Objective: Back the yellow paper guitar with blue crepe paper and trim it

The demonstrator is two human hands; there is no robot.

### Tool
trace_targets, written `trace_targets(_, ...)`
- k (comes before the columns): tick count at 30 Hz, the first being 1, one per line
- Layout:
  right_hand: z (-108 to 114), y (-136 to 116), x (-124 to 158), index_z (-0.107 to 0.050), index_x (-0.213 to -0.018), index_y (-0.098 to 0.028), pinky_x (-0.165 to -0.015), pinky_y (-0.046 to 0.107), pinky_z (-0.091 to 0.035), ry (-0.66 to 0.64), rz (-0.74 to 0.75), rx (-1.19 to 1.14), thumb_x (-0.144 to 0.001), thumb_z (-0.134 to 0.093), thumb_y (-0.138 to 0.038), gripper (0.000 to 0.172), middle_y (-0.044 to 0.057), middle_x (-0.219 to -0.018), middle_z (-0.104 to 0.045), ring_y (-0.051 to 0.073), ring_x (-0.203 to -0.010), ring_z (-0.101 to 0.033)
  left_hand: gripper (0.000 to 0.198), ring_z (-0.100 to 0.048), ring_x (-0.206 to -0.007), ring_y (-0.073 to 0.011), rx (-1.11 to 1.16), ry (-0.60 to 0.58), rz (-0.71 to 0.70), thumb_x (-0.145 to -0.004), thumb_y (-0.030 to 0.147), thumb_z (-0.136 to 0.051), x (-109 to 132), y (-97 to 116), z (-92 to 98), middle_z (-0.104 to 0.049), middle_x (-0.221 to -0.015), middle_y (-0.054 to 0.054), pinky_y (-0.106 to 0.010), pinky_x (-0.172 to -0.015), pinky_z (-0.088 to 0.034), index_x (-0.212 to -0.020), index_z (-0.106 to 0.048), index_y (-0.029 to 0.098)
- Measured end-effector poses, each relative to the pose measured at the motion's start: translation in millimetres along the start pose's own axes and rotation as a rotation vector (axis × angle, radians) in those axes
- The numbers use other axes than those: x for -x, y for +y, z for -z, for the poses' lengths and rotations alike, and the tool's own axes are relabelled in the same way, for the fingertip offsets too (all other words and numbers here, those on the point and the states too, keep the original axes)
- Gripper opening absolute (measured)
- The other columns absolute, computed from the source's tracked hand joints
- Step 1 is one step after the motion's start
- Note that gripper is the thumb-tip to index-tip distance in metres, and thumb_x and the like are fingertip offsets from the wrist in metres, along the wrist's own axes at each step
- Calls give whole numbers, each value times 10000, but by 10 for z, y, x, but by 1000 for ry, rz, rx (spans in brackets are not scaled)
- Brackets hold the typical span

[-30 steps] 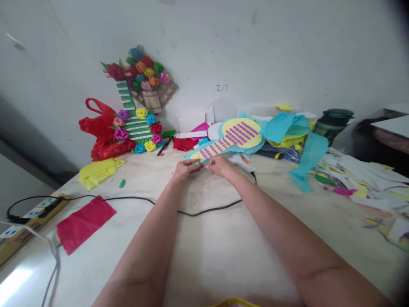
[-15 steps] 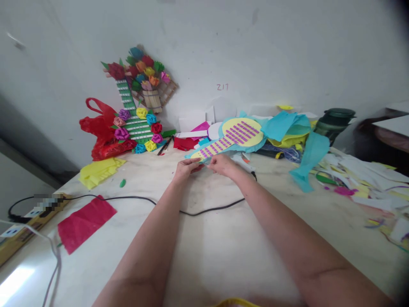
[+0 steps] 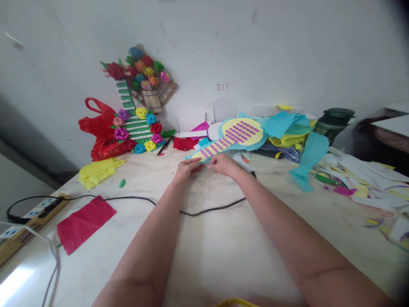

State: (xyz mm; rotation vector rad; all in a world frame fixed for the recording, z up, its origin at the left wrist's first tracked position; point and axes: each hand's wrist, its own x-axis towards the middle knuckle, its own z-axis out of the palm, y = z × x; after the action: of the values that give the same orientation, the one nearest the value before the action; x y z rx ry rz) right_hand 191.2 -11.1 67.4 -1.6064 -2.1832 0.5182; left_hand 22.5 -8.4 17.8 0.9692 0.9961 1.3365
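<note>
My left hand [image 3: 187, 167] and my right hand [image 3: 223, 164] meet at the near end of a paddle-shaped paper craft [image 3: 234, 134], yellow with rows of purple strips on a light blue backing. The fingers of both hands are pinched on its lower tip. The craft lies on the pale table [image 3: 207, 247], pointing away to the upper right. What sits between the fingertips besides the paper edge is too small to make out.
A black cable [image 3: 134, 199] crosses the table to a power strip [image 3: 30, 215] at the left. A red paper sheet [image 3: 83, 222], yellow paper [image 3: 97, 170], a red bag [image 3: 102, 132], a paper-flower craft [image 3: 139, 102], teal paper [image 3: 306, 149], a dark green container [image 3: 334, 121] and paper scraps [image 3: 364, 183] surround the work spot.
Both hands have shifted very slightly up and away along the craft's tip; the pinch stays the same. Nothing else has moved.
</note>
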Motion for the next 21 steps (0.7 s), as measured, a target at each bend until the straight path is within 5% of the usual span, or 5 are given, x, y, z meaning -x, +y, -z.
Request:
trace_targets(10, -18, -35, -6, -651, -731, -205, -546, 218, -347, 22, -65, 42, -711, -609, -354, 155, 19, -731, -665, 136, -681, -572, 678, -664, -664, -167, 4, -35, -25, -605, 63, -644, 18, 20, -64, -690, -770, -54, -297, -739, -519, -1262, -486, 124)
trace_targets(18, 18, -60, 30, -649, -731, -200, -535, 218, -342, 26, -73, 26, -719, -599, -342, 151, 21, -723, -666, 142, -682, -576, 812, -663, -624, -168, 56, 73, -21, -834, 262, -517, -63, -17, -68, -679, -847, -76, -328, -652, -536, -1415, 50, 236)
trace_targets(21, 28, -63, 39, -647, -726, -201, -529, 219, -340, 26, -78, 24, -730, -591, -334, 144, 19, -719, -666, 141, -673, -575, 757, -662, -615, -165, 48, 93, -12, -857, 240, -476, -107, -44, -66, -677, -831, -79, -320, -630, -539, -1405, 46, 228)
